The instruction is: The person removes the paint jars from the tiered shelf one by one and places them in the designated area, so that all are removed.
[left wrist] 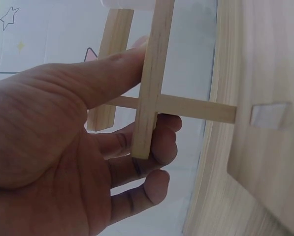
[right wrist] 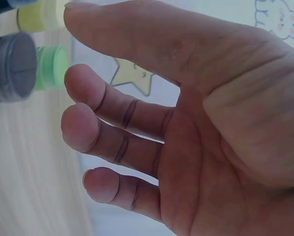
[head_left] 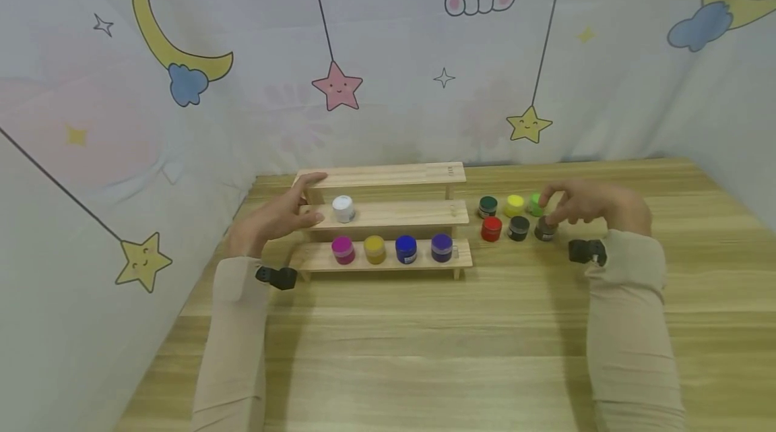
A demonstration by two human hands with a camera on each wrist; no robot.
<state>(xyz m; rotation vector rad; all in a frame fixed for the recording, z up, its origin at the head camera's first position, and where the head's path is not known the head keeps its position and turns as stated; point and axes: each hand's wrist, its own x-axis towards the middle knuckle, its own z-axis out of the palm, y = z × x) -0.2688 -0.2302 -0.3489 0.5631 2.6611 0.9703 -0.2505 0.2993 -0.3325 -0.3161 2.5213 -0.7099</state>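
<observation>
At two o'clock, loose right fingers (right wrist: 80,128) are hovering by a round brown jar (head_left: 545,231), left fingers (left wrist: 164,145) gripping a pale-wood rack (head_left: 382,176) steady.

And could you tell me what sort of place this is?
Probably an indoor tabletop workspace: a wood-grain table, a pale backdrop printed with moons and stars, and a three-tier wooden rack holding small jars.
</observation>
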